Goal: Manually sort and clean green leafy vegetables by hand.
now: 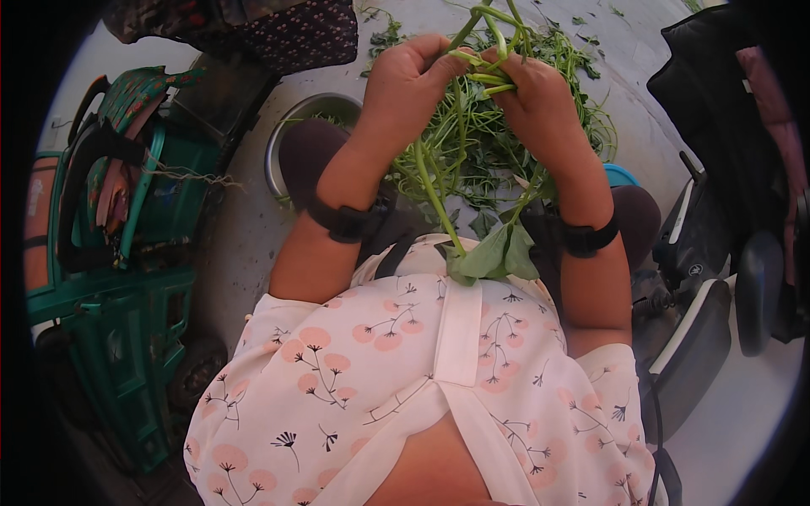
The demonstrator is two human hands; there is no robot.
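Observation:
My left hand (pixel 403 84) and my right hand (pixel 536 93) are raised close together at the top middle, both closed. Between them they grip several leafy green stems (pixel 492 78), some bent and some with short cut or broken ends. A long stem hangs down from the hands toward my lap, and broad green leaves (pixel 498 255) rest against my shirt front. Under the hands a loose heap of green vines (pixel 489 148) lies on the floor. Some fingertips are hidden behind the stems.
A metal basin (pixel 272 160) with greens in it stands by my left knee, partly covered. At the left is a green three-wheeled cart (pixel 126 337). A scooter (pixel 696 337) stands at the right. Part of a blue container (pixel 622 174) shows beside my right knee.

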